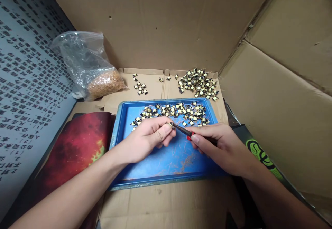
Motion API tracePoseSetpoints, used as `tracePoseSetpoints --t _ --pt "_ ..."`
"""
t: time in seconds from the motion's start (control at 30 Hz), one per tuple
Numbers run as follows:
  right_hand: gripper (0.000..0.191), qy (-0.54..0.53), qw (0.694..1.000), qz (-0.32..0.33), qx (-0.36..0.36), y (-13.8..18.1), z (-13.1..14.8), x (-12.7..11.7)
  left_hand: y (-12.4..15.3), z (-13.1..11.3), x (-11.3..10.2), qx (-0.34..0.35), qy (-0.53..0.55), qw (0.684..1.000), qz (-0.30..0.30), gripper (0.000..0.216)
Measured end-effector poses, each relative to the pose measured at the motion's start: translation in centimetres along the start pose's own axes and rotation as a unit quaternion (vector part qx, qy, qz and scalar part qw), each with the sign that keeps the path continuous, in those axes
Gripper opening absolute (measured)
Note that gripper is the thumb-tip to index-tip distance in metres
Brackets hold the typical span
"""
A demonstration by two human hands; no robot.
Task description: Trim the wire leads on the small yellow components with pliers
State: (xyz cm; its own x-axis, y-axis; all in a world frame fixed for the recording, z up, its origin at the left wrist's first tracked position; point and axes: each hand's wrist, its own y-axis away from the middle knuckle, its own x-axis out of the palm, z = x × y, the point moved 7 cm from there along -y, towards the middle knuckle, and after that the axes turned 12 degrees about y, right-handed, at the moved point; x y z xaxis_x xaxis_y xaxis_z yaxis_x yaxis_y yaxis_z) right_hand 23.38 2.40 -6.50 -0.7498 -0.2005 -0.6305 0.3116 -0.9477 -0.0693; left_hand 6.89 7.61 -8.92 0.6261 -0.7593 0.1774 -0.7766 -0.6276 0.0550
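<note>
Over the blue tray (155, 180), my left hand (153, 134) pinches a small wire-wound coil (171, 124) between thumb and fingertips. The coil has yellow tape and black ends. My right hand (218, 144) is closed around black tweezers (183, 130) with a red piece near the grip. The tweezers' pointed tip meets the right side of the held coil; whether it grips a wire there is too small to tell. Behind my hands, many similar coils (172, 111) lie loose in the far half of the tray. Wire scraps (188, 161) are scattered on its near floor.
A heap of coils (198, 84) sits on the cardboard at the back right, with a smaller group (140, 88) at back left. A clear plastic bag (103, 84) of copper-coloured wire bits leans at the left. Cardboard walls (160, 25) enclose the back and right. A red patterned mat (77, 149) lies left.
</note>
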Motion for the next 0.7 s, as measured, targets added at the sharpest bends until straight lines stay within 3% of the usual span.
tracePoseSetpoints --t 0.17,0.3,0.4,0.7 --pt "0.029 -0.045 0.998 -0.037 0.024 -0.1 -0.6 0.3 -0.1 0.0 0.0 0.000 0.126 0.992 -0.010 0.031" --pt "0.033 0.025 0.997 -0.079 -0.001 -0.1 -0.3 -0.4 -0.1 -0.4 -0.3 0.033 0.118 0.992 -0.033 0.029" --pt "0.040 0.068 0.995 -0.066 -0.043 -0.2 0.3 -0.5 -0.2 -0.5 -0.4 0.053 0.106 0.992 -0.034 0.028" --pt "0.042 0.053 0.995 -0.068 -0.057 -0.2 0.4 -0.3 -0.2 -0.5 -0.3 0.054 0.048 0.997 -0.027 0.026"
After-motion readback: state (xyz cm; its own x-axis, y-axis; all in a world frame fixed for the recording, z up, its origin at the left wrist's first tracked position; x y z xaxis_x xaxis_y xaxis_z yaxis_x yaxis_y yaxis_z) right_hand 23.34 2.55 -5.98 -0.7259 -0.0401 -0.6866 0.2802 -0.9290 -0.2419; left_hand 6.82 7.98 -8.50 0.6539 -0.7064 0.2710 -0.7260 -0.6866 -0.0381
